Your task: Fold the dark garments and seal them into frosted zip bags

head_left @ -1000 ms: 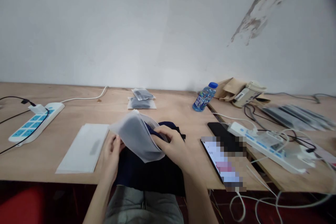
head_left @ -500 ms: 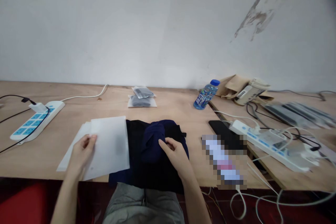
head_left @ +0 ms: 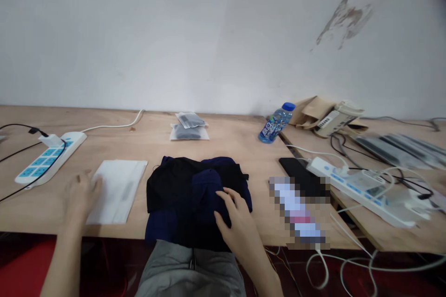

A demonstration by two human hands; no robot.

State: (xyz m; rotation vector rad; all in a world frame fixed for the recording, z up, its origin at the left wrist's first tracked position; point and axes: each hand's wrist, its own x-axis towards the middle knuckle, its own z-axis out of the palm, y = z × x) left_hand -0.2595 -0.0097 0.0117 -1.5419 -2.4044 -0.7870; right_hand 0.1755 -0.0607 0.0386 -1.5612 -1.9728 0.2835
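Observation:
Dark clothing, black and navy, lies in a loose pile on the table edge in front of me. My right hand rests at its right side, thumb and fingers apart, fingertips by a bunched navy piece. Left of the cloth, white translucent plastic bags lie flat in a stack. At the stack's left edge is my left hand, blurred by motion, thumb and fingers looking apart with nothing visible in them.
Two small packed bags lie farther back. A blue-capped bottle leans at the right. Power strips stand left and right, with cables around them. A black phone and a pixelated-out device lie right of the cloth.
The bag that my left hand held up over the cloth's left side now lies on the stack. My left hand has moved left, away from it. The right hand's fingers have spread.

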